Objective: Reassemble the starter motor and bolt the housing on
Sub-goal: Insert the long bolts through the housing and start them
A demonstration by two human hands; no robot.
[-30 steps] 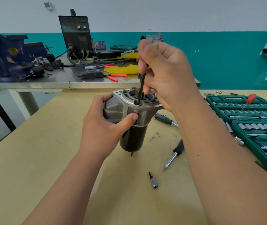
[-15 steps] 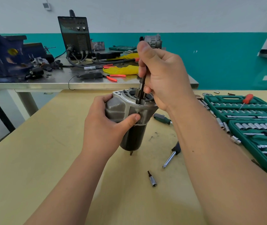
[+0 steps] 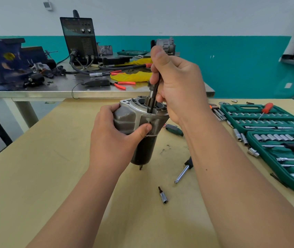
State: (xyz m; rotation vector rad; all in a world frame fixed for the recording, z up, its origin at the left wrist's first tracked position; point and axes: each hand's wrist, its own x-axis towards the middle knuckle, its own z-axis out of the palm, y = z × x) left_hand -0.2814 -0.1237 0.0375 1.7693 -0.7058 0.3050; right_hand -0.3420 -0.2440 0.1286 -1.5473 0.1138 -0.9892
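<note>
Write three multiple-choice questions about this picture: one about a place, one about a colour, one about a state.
1. Where does the small loose socket lie?
A) on the wooden table, nearer the camera than the starter motor
B) on the metal bench
C) on the floor
2. What colour is the open tool case?
A) red
B) green
C) yellow
3. What does the left hand do?
A) lies flat on the table
B) holds pliers
C) grips the motor's grey housing

Answers: 1 A, it lies on bare wood in front of the motor; 2 B, its shell is dark green; 3 C, fingers and thumb wrap the housing.
</note>
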